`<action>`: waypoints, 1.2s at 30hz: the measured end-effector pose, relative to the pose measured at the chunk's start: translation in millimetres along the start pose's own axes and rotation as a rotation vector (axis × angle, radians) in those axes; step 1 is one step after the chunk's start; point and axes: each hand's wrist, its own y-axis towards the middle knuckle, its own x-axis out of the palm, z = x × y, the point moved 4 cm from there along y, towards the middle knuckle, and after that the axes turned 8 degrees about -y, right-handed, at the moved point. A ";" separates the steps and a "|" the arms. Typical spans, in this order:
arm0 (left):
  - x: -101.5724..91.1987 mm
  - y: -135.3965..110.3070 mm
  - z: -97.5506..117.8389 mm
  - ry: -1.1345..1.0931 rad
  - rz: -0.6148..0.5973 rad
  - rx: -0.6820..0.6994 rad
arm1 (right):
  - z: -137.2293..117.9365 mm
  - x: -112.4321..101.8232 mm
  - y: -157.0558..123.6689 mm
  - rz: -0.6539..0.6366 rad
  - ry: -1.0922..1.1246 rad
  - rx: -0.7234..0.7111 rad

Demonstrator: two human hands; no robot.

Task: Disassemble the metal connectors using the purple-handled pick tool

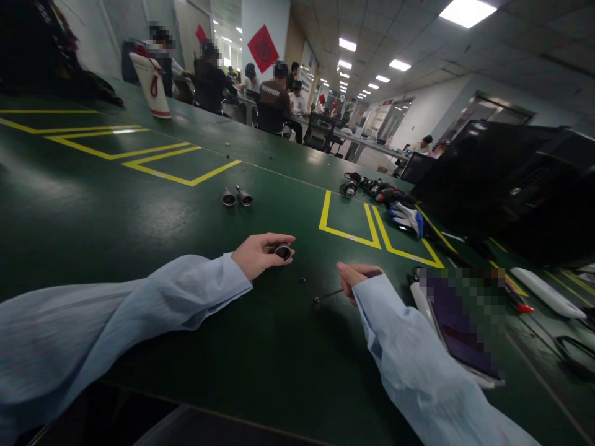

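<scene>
My left hand (261, 255) is closed around a dark metal cup-shaped part (282, 251), its round opening facing me. In my right hand (354, 277) is a thin-shafted screwdriver (330, 295), its dark handle mostly covered by the fingers and sleeve. The shaft points left and down, with a small dark piece at its tip; whether that is a screw or nut I cannot tell. A tiny ring-like metal piece (303, 280) lies on the green table between my hands. Beyond my left hand, two similar metal cups with narrow stems (236, 197) lie side by side.
Yellow tape outlines (191, 183) mark the green table (153, 217). A tablet-like device (460, 334) lies by my right forearm. Blue-and-white gloves (406, 218) and dark cabled parts (360, 184) are at the back right. A white cup (153, 87) stands far left. Several people sit beyond.
</scene>
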 end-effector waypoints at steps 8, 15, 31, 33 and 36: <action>4.4 -0.5 7.8 0.007 0.017 0.048 | 6.6 15.5 -7.7 0.027 0.173 -0.183; 8.9 -2.6 10.6 -0.013 0.012 0.034 | -11.1 23.2 -20.1 0.116 -0.146 -0.794; 17.7 -9.2 12.6 0.141 -0.044 0.163 | -6.3 41.6 -24.0 0.081 -0.618 -1.106; 18.9 -10.0 13.2 0.158 -0.030 0.161 | -4.8 43.8 -24.8 0.073 -0.675 -1.114; 20.0 -10.7 12.8 0.161 0.001 0.146 | -3.7 46.0 -26.7 0.053 -0.744 -1.120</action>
